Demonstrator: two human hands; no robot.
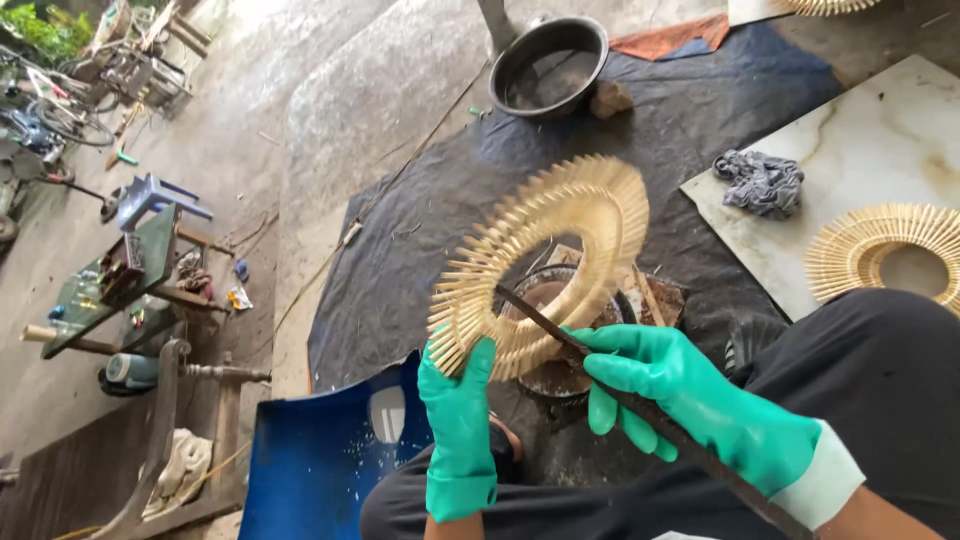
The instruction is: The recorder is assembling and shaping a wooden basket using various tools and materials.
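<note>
Item: pale bamboo sunburst ring of fanned flat sticks (560, 250), round, open at the centre, held tilted above a dark round pot of brown liquid (560, 330) on a black ground sheet (420, 220). Left hand in green rubber glove (458, 420) pinches its lower rim, fingers pressed together. Right hand in green rubber glove (690, 400) wraps its fingers round a long dark flat stick (640, 405) laid against the ring. Count: sunburst rings, three in view, one on a white marble slab (860, 160); black metal basin (548, 65), one; grey rag (762, 183), one.
</note>
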